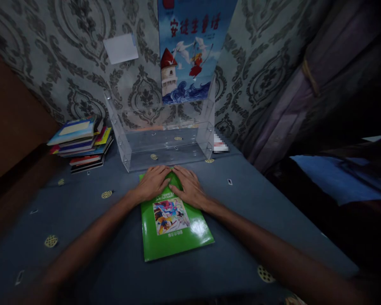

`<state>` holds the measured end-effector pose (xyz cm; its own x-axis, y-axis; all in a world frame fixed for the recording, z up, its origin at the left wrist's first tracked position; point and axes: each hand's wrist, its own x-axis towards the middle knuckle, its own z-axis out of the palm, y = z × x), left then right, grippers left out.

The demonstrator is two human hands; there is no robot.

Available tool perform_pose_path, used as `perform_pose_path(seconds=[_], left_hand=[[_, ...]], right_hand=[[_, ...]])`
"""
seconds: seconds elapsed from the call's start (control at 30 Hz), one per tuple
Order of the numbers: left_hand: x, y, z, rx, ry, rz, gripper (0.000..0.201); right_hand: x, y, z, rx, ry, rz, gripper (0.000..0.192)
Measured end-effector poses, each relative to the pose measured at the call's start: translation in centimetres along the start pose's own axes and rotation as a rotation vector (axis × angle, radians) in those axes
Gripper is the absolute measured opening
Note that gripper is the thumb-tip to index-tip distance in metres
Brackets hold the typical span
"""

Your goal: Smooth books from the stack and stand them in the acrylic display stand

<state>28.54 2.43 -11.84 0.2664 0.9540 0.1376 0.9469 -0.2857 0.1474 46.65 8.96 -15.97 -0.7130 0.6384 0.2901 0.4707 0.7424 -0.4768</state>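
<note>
Hands, left [153,183] and right [188,187], press flat on green book's [174,228] far edge.

A glossy green book [174,224] lay flat and closed on the blue table, its cover illustration upside down, far edge under both hands.

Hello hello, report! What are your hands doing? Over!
Left hand, right hand: flat on green book, nothing gripped. Book lies on blue table. Clear rack directly ahead.
</note>
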Motion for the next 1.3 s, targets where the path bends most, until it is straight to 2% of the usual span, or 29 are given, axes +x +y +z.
perform_pose_path(seconds=[0.13, 0.3, 0.43, 0.63, 0.83, 1.07, 1.3], left_hand=[[0.9, -0.1, 0.5, -0.076, -0.040, 0.021, 0.047], [1.2, -0.4, 0.8, -0.112, -0.065, 0.039, 0.049], [0.9, -0.3, 0.4, -0.132, -0.093, 0.096, 0.050], [0.6, 0.2, -0.1, -0.128, -0.141, 0.183, 0.048], [0.8, 1.1, 0.2, -0.045, -0.118, 0.158, 0.047], [0.0, 1.4, -0.4, -0.111, -0.201, 0.284, 0.049], [0.0, 3.3, -0.2, -0.026, -0.113, 0.232, 0.049]], right_hand=[[-0.1, 0.5, 0.1, 0.010, 0.006, 0.036, 0.071], [-0.5, 1.4, -0.3, 0.088, -0.044, -0.014, 0.071], [-2.1, 1.7, -0.8, 0.144, -0.022, -0.059, 0.069], [-5.4, 1.1, -2.0, 0.113, -0.085, -0.068, 0.063], [-5.7, 0.4, -2.5, 0.085, -0.140, -0.041, 0.064], [-8.0, -0.3, -3.3, 0.090, -0.145, -0.032, 0.060], [-8.6, -0.8, -3.7, 0.064, -0.173, -0.032, 0.059]])
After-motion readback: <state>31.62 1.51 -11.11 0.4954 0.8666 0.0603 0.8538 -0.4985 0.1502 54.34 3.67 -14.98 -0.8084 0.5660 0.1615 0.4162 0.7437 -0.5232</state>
